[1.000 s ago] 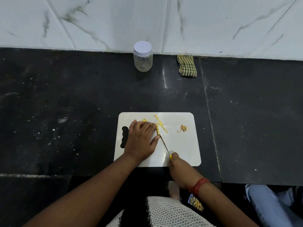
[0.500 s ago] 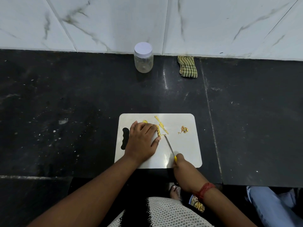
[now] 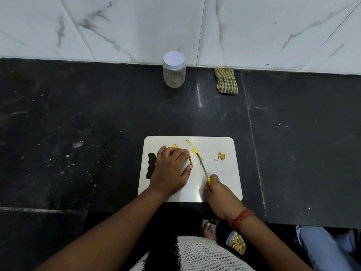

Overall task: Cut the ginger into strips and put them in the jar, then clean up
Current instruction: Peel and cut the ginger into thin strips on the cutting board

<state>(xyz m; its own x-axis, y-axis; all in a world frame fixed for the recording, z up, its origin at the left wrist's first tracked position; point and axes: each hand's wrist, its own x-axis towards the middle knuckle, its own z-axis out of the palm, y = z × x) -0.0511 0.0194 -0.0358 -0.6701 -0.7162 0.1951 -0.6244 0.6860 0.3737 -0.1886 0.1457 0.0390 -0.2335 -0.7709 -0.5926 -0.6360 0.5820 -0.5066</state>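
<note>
So the white cutting board (image 3: 220, 184) sits on the black bench (image 3: 78, 118), close to the person's edge. Left hand (image 3: 170, 171) is pressed down on the board with its fingers curled over a piece of ginger (image 3: 190, 157), pinning it; only a thin yellow edge of it shows past the fingertips. Right hand (image 3: 216, 189) has its grip wrapped round the yellow handle of a small knife (image 3: 203, 166), and the blade angles up and to the left across the board, with the tip right by a few cut ginger strips (image 3: 195, 149) lying just beyond the held piece. Can't tell if the blade tip actually touches them. There's another little yellow slice (image 3: 175, 146) peeking out past the left hand's knuckles, and a small pile of peel scraps (image 3: 221, 156) off to the right side of the board, apart from the strips.

The jar (image 3: 173, 72) is way back against the marble wall, white lid on, looks see-through. A folded green checked cloth (image 3: 226, 80) lies to its right, also by the wall.
</note>
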